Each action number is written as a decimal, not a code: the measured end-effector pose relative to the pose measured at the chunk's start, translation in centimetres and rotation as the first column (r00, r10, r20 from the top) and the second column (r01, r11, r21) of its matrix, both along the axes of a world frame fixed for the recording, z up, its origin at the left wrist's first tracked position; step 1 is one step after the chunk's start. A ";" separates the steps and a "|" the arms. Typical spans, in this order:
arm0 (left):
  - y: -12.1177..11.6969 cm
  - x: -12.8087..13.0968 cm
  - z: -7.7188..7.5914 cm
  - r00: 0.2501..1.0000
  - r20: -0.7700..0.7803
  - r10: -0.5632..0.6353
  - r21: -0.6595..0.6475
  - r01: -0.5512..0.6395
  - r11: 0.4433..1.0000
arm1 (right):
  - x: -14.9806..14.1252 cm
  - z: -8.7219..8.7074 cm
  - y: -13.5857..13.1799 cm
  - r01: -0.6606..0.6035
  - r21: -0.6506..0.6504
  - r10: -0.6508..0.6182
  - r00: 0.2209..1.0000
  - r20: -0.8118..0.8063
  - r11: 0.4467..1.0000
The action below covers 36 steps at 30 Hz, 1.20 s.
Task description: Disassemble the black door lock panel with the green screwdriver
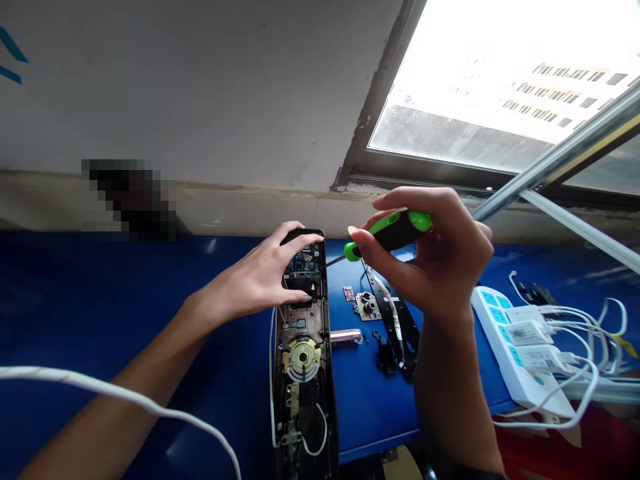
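An opened door-lock body (304, 373) lies lengthwise on the blue table (100, 300), its circuit board (303, 265) and brass gear (303, 358) exposed. My left hand (270, 273) grips the lock's far end, fingers curled over the top edge and thumb on the near side of the board. My right hand (430, 257) is closed round a green and black screwdriver (387, 233). Its thin shaft points left toward the right edge of the circuit board.
Small lock parts (367, 305), a metal cylinder (346, 337) and a black bracket (400, 327) lie right of the lock. A white power strip (520, 347) with plugged chargers and white cables sits at the right. A white cable (125, 400) crosses the lower left. Wall and window stand behind.
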<state>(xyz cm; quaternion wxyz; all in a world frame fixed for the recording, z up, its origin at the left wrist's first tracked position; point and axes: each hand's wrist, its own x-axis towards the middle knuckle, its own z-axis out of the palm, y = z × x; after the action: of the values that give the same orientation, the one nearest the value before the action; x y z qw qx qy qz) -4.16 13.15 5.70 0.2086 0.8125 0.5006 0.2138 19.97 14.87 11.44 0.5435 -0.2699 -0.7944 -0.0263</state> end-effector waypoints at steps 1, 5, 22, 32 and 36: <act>0.1 -0.1 -0.1 1.000 0.001 -0.006 -0.001 0.006 1.000 | -0.1 -0.1 0.1 -0.011 0.003 0.011 1.000 0.002 1.000; 0.5 -0.2 -0.3 1.000 0.003 -0.027 -0.013 0.027 1.000 | -1.0 -0.2 0.0 -0.052 0.016 0.052 0.999 -0.001 0.999; -0.6 0.5 0.8 0.998 -0.064 -0.015 -0.062 0.011 0.998 | -0.8 0.4 -1.3 -0.037 -0.093 0.043 0.997 0.071 0.995; -0.7 0.3 0.6 0.997 -0.083 0.001 -0.026 -0.003 1.000 | -1.2 0.4 -1.7 -0.077 -0.089 0.081 0.996 0.045 0.993; -0.7 0.2 0.4 0.997 -0.076 0.000 -0.021 -0.002 1.000 | -0.5 0.8 -2.2 -0.164 -0.204 0.190 0.975 0.117 0.965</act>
<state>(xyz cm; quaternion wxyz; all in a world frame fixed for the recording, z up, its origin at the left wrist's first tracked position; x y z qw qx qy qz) -3.91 12.41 6.15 0.1977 0.8176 0.5107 0.1779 19.45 12.68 12.28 0.4598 -0.2466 -0.8492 0.0814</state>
